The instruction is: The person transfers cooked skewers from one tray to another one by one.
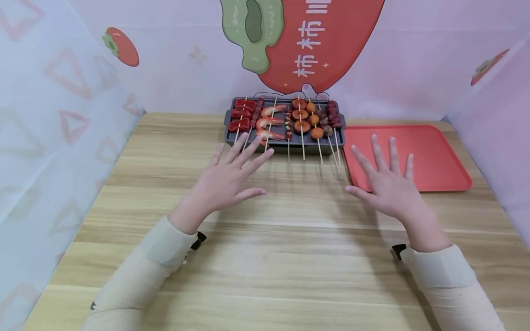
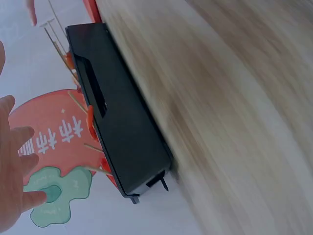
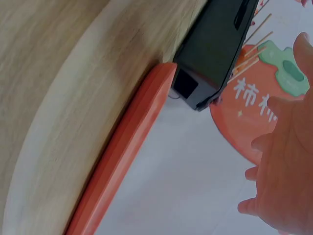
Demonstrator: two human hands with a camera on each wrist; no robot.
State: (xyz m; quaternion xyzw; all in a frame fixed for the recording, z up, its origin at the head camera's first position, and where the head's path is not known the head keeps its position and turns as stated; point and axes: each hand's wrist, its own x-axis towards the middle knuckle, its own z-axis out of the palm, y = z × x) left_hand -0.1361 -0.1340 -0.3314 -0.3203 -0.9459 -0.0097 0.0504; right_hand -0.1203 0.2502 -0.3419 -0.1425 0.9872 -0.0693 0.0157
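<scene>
Both hands hover over the wooden table with fingers spread and nothing held. My left hand [image 1: 221, 179] is in front of the left part of a black grill box [image 1: 285, 148], which bears several food skewers. Among them are a shrimp skewer [image 1: 270, 122], an orange ball skewer [image 1: 315, 120] and a red-piece skewer [image 1: 242, 114] on the left. My right hand [image 1: 391, 191] is over the near left edge of a red tray [image 1: 414, 156]. In the left wrist view the grill's dark side [image 2: 122, 117] shows beyond the left hand [image 2: 12, 161]. The right hand [image 3: 288, 156] appears in the right wrist view.
The grill stands at the table's back edge against a printed backdrop [image 1: 178, 78]; the red tray lies directly to its right. Skewer sticks jut over the grill's front rim. Wood tabletop [image 1: 281, 257] stretches between the forearms. Backdrop sheets also rise at left and right.
</scene>
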